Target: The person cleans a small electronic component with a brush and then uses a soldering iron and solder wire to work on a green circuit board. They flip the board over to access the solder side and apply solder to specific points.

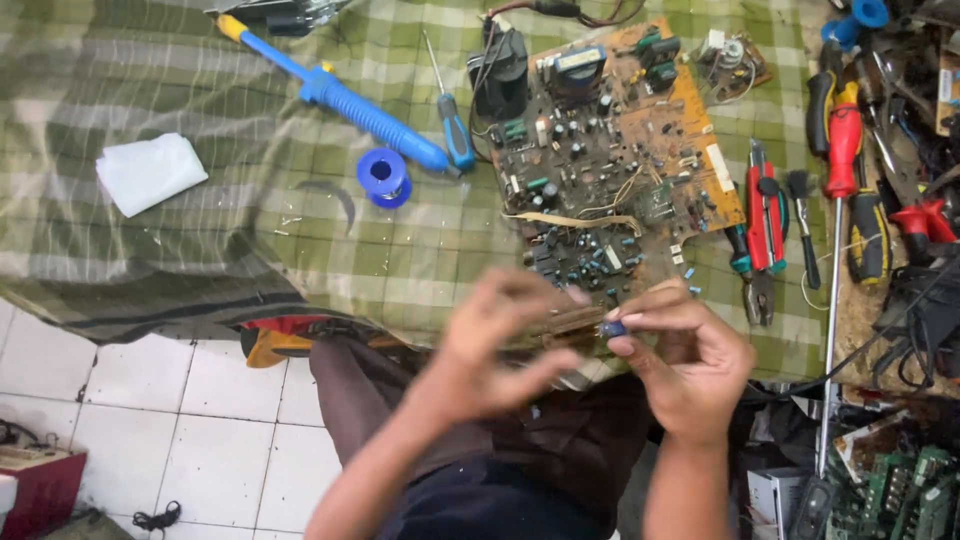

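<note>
The small blue capacitor (pixel 613 328) sits pinched between the thumb and fingertips of your right hand (pixel 690 365), held up in the air just below the near edge of the circuit board (pixel 620 150), over your lap rather than on the cloth-covered worktop (pixel 200 230). Its body is short and stubby; as far as the blur allows, its long axis lies roughly level, pointing across toward your left hand (pixel 500 345), though which end carries the leads cannot be made out. Your right fingers are closed narrowly on it. Your left fingers are spread and curled loosely, and they seem to steady a thin brownish strip (pixel 565 322) that runs between your two hands, but motion smear keeps the grip from being read with certainty. Judging from this, you are at the inspecting or preparing step with a loose part, not yet at fitting or soldering: the blue desoldering pump (pixel 340 95), the blue solder spool (pixel 383 176) and the blue-handled screwdriver (pixel 452 120) all lie untouched left of the circuit board, and the red pliers (pixel 765 225) rest to its right. Whatever you do next calls for a firm pinch and a steady left hand, since the part is small enough to slip and drop into your lap.
</note>
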